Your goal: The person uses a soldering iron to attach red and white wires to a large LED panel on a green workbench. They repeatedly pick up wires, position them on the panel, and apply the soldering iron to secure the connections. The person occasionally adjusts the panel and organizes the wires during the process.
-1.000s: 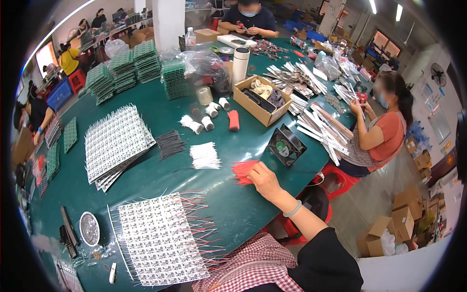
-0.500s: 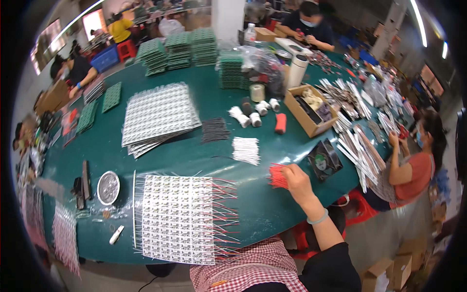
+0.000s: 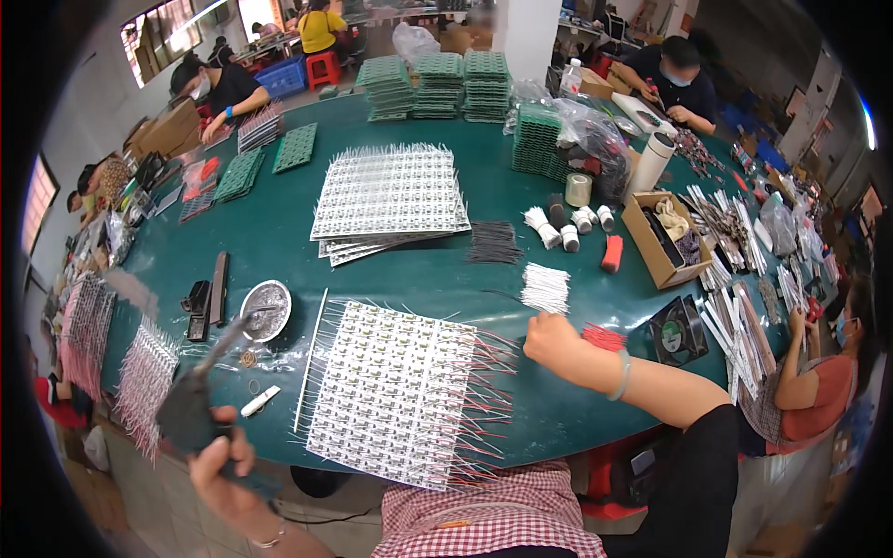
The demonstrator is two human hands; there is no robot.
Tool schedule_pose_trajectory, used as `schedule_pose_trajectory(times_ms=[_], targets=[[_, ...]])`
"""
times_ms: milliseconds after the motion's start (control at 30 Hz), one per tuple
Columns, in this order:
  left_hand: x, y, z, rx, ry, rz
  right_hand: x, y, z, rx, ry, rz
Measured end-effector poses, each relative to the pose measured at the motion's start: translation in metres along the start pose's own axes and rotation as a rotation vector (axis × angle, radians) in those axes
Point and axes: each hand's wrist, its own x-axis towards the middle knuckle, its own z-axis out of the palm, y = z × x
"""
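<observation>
Right now the thing in hand is the soldering iron [image 3: 200, 391], dark and blurred, which my left hand [image 3: 223, 470] grips closed around the handle low at the near left, off the table's edge, with the tip pointing up toward the round metal tin [image 3: 266, 310]. My right hand [image 3: 555, 342] sits at the right end of the near panel of small circuit boards [image 3: 400, 391], fingers curled at the red wire leads [image 3: 493, 372] that stick out from it; I cannot tell whether it pinches one or only touches them. Just right of that hand lies a small bundle of red wires [image 3: 605, 337], and farther off a bundle of white ones [image 3: 546, 286]. As I judge it, the main risk is the iron: it hangs in the air beside loose things, a little white tube [image 3: 259, 401] and the thin rod [image 3: 310, 358] along the panel's left side, and a careless swing could knock them off the green table [image 3: 437, 279] or bring the tip against the leads and melt their sleeves. The right hand could also drag the panel by its leads and bend them, since they fan out loosely. Beyond, a stack of similar panels [image 3: 391, 195] lies mid-table, black wires [image 3: 493, 242] to its right, and a cardboard box [image 3: 656, 237] and a small fan [image 3: 677, 330] stand far right, well apart from both hands.
</observation>
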Motion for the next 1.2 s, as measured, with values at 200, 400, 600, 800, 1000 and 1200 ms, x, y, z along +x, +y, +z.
schedule_pose_trajectory(times_ms=[200, 400, 600, 800, 1000, 1200], targets=[[0.001, -0.047, 0.030, -0.109, -0.051, -0.186, 0.013, -0.004, 0.003, 0.059, -0.003, -0.066], [0.007, -0.068, 0.054, -0.104, -0.041, -0.175, 0.015, -0.004, 0.012, 0.147, 0.213, 0.152], [0.006, -0.083, 0.092, 0.114, -0.011, -0.146, 0.041, 0.001, -0.013, 0.628, 0.642, 0.210], [0.003, -0.109, 0.107, 0.358, -0.004, -0.293, 0.085, -0.025, 0.001, 0.938, 0.860, 0.182], [0.000, -0.142, 0.090, 0.540, 0.007, -0.297, 0.104, -0.045, 0.008, 0.987, 0.874, 0.153], [-0.003, -0.159, 0.087, 0.641, 0.006, -0.274, 0.109, -0.051, 0.009, 0.938, 0.872, 0.120]])
